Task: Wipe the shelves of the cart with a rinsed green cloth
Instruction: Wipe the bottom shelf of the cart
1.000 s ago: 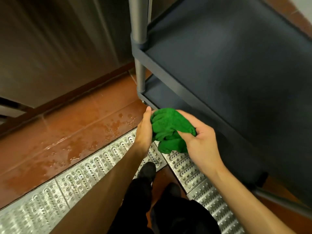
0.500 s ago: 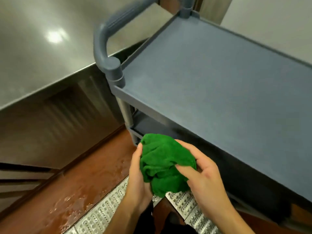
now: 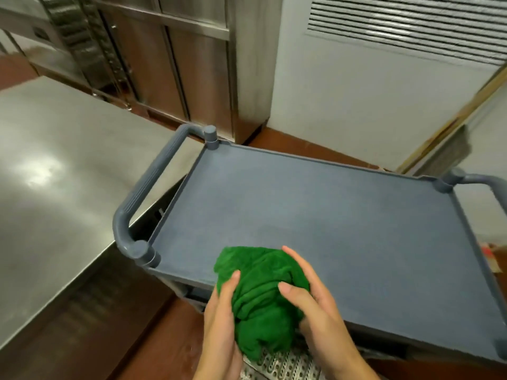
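I've raised green cloth (image 3: 260, 294) to top shelf (image 3: 329, 215) edge, left hand (image 3: 222, 325) + right hand (image 3: 318, 316) both clutching it, wipe's next imo.

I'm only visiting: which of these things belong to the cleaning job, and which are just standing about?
Part of the job:
- cloth, bunched up and held by the left hand and right hand
- cart, just beyond the hands

Just standing about:
- steel table
- cabinets
- wall vent
- floor grate
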A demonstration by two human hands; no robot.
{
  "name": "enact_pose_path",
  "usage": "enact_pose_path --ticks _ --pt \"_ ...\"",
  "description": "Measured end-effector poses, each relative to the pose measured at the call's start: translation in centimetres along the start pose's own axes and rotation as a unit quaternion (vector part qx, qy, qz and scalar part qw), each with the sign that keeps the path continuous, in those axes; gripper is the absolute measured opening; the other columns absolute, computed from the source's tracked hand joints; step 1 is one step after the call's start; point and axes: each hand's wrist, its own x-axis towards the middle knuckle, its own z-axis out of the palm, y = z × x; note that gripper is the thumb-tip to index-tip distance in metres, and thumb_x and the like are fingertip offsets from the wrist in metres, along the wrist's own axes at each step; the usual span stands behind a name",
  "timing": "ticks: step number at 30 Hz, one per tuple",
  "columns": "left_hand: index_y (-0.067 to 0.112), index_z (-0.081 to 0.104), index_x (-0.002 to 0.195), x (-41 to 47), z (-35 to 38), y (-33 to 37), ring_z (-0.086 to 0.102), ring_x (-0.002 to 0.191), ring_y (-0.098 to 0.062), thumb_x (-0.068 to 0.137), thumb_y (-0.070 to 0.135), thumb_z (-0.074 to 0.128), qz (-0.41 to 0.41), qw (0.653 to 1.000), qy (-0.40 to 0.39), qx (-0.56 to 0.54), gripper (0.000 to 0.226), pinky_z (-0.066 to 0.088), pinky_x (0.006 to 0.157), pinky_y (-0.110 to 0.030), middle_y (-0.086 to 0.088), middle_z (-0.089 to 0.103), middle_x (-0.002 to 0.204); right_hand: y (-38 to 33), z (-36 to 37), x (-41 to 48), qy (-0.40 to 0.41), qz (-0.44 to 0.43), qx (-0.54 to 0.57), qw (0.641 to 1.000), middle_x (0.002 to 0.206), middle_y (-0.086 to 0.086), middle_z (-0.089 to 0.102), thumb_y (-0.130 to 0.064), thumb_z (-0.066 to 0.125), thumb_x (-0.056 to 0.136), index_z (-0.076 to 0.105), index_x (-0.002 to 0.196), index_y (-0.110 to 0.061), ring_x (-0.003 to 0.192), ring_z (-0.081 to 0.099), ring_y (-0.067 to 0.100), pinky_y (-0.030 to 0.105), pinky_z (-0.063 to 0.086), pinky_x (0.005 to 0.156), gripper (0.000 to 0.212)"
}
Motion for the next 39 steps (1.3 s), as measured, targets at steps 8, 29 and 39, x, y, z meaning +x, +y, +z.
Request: enact_pose_path --ticks 8,29,39 --pt "0.007 0.071 0.122 -0.1 5.3 2.0 0.073 0.104 -0.040 0.088 0.035 0.065 -0.004 0.994 -0.062 0.095 0.045 0.053 0.100 -0.057 -0.023 0.074 0.112 -3.5 -1.1 -0.5 0.078 -0.051 0.075 0.993 0.126 0.003 0.070 -0.038 0.095 0.053 0.057 0.134 -0.040 0.119 0.065 0.023 0.043 0.049 0.101 0.090" --pt "0.011 0.068 0.127 -5.1 17.0 3.1 0.072 0.110 -0.035 0.098 0.050 0.054 0.047 0.975 -0.177 0.124 0.051 0.052 0.101 -0.052 -0.018 0.074 0.117 -12.2 -5.2 -2.6 0.129 -0.209 -0.057 0.968 0.127 -0.009 0.067 -0.028 0.074 0.085 0.046 0.142 -0.038 0.118 0.063 0.007 0.034 0.051 0.102 0.065" --pt "0.013 0.074 0.105 -6.0 18.5 0.3 0.077 0.088 -0.029 0.092 0.060 0.060 0.083 0.977 -0.095 0.174 0.051 0.060 0.084 -0.045 -0.010 0.079 0.095 -9.8 -4.4 -2.4 0.242 -0.218 -0.058 0.944 0.111 -0.014 0.073 -0.033 0.079 0.084 0.058 0.123 -0.034 0.104 0.068 0.002 0.026 0.054 0.092 0.044"
